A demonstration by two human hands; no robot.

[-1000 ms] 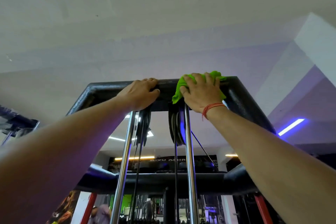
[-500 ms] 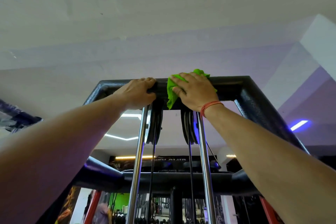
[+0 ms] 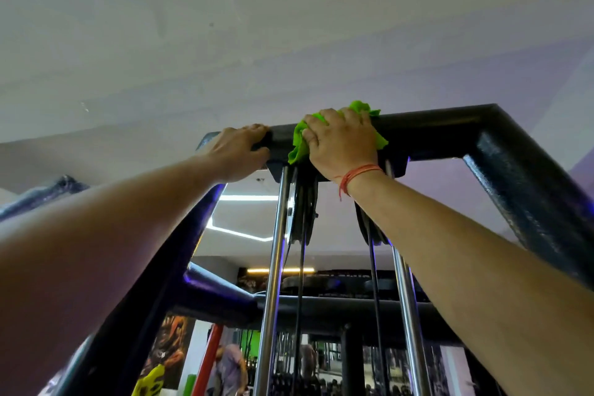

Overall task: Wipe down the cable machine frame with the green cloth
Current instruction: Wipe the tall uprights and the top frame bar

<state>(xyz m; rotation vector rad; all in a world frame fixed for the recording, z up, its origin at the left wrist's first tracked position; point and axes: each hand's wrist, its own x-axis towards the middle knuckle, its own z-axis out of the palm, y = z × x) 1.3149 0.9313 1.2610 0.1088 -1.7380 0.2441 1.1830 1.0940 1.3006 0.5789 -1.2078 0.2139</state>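
The black cable machine frame [image 3: 443, 132] has its top crossbar high in the view. The green cloth [image 3: 299, 141] lies bunched on that bar near its middle. My right hand [image 3: 342, 141] covers the cloth and presses it against the bar, fingers curled over the top; a red thread circles the wrist. My left hand [image 3: 239, 151] grips the same bar just left of the cloth, fingers over the top and thumb underneath. Part of the cloth is hidden under my right hand.
Chrome guide rods [image 3: 273, 267] and black cables with pulleys [image 3: 303, 212] hang below the crossbar. A thick frame tube [image 3: 527, 190] slopes down on the right, another on the left [image 3: 180, 254]. A lower crossbar [image 3: 321, 309] sits behind. People stand in the gym background.
My right hand slid the cloth left along the bar toward my left hand, then back right a little. The view shifted, with the frame now further right. My left hand kept its grip.
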